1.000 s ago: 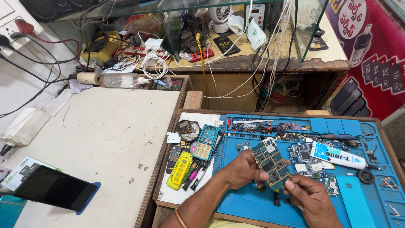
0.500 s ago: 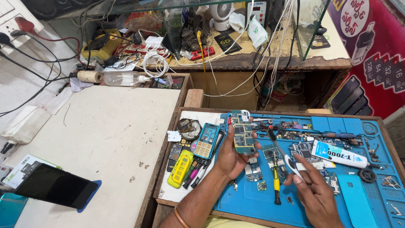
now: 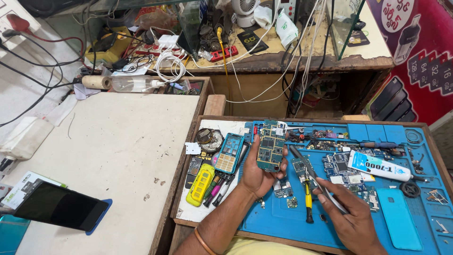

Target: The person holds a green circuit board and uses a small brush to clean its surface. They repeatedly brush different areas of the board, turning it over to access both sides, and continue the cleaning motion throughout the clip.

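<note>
Blue mat (image 3: 283,226): two hands, left (image 3: 257,174) gripping one circuit board (image 3: 270,151).

You're looking down at a pale, worn table (image 3: 113,151) on your left, a cluttered wooden shelf (image 3: 283,59) behind, and a red poster (image 3: 415,56) on your right, all in even daylight.
</note>
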